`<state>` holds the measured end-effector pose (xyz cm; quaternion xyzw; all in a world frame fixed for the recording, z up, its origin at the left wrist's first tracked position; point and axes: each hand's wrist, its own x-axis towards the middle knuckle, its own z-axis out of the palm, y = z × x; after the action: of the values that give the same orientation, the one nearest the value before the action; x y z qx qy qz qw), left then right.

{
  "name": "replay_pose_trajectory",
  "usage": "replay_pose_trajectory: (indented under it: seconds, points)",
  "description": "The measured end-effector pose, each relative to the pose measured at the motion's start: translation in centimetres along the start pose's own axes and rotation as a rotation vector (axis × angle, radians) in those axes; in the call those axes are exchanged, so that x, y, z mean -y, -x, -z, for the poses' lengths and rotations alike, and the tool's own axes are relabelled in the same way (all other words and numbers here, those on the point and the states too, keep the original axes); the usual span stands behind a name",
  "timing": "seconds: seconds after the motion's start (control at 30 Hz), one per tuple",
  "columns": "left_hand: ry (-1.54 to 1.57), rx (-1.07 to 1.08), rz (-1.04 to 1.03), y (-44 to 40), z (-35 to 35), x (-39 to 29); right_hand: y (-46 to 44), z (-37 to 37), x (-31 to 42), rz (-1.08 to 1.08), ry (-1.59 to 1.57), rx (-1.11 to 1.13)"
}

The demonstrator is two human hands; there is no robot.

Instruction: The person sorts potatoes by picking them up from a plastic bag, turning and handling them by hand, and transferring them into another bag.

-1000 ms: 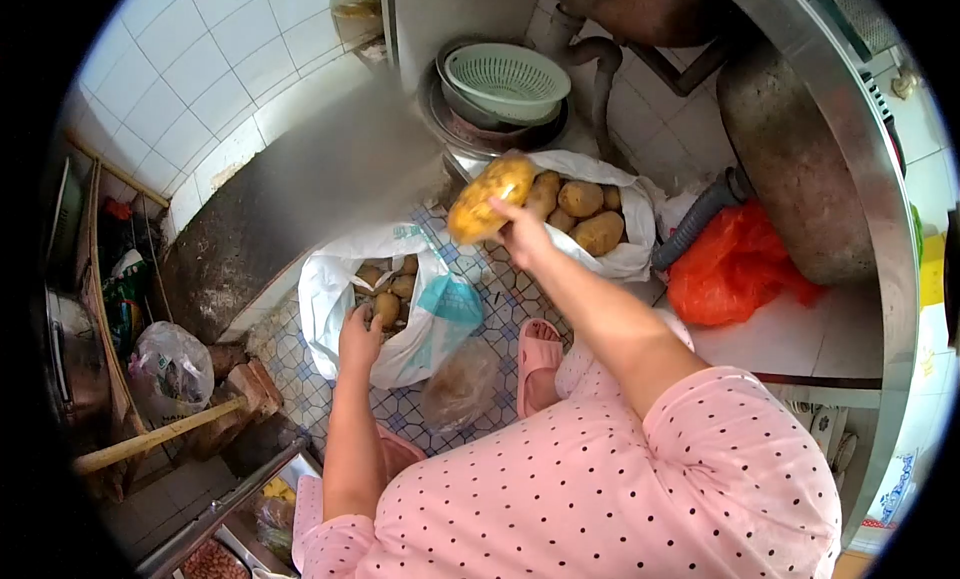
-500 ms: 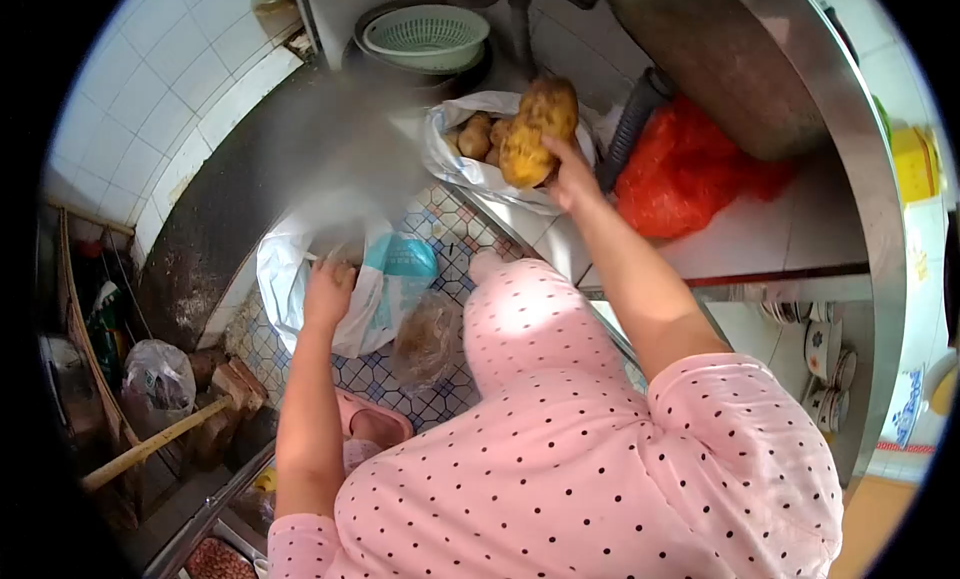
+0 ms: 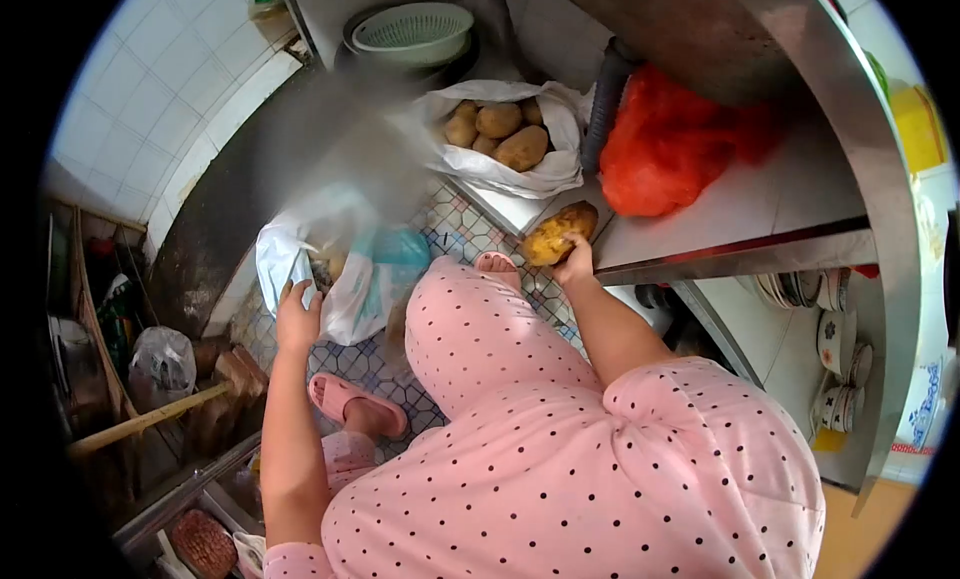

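Note:
My right hand is wrapped round a large yellow-brown potato, held low beside the edge of the cabinet shelf. At the near rim of a white and teal plastic bag on the floor is my left hand, its fingers spread. Some potatoes show inside that bag, partly hidden by a grey blur. A second white bag, opened wide and holding several potatoes, stands on the shelf, beyond my right hand.
A green colander rests on basins at the back. Right of the potato bag are a grey hose and a red plastic bag. Bowls stand under the shelf at right. A wooden stick juts out at left.
The potato in my right hand has come down from in front of the shelf bag to the shelf's edge. My left hand has drawn back to the floor bag's near rim. The view has shifted.

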<state>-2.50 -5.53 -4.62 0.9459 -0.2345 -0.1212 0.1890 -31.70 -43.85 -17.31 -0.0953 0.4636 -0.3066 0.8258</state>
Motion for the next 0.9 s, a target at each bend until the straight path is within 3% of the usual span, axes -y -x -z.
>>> replay_pose_trajectory:
  seconds: [0.27, 0.37, 0.47, 0.6, 0.67, 0.73, 0.77, 0.8, 0.9]
  points:
    - [-0.012, 0.024, 0.082, 2.2, -0.3, 1.3, -5.8, -2.7, 1.3, 0.201, 0.025, -0.258]
    - [-0.007, 0.051, 0.098, 2.0, -0.4, 1.0, -2.6, -5.2, 1.8, 0.219, -0.029, -0.540]
    - [0.014, 0.038, 0.066, 1.7, -1.0, 1.1, -5.5, -1.5, 1.6, 0.324, 0.234, -0.607]
    - [0.047, 0.045, 0.012, 0.6, -1.7, 0.6, -4.7, -2.1, 1.7, 0.384, 0.636, -0.769]
    - [0.074, 0.036, 0.005, 0.4, -1.8, 0.5, -5.7, -1.3, 0.7, 0.477, 0.927, -0.679]
    - [0.193, 0.166, 0.120, 0.2, -1.3, -0.1, 1.8, -7.5, 0.0, 0.468, 0.918, -0.239]
    - [0.123, 0.133, 0.180, -0.1, -2.9, 1.1, 3.4, -10.3, -0.2, 0.341, 0.935, 0.007]
    - [0.119, 0.119, 0.050, -0.2, -3.7, 1.9, 5.1, -12.9, -0.3, 0.221, 0.938, 0.230]
    - [0.016, 0.173, 0.084, -0.8, -6.4, 3.7, 11.3, -22.2, -1.9, -0.012, 1.225, 0.787]
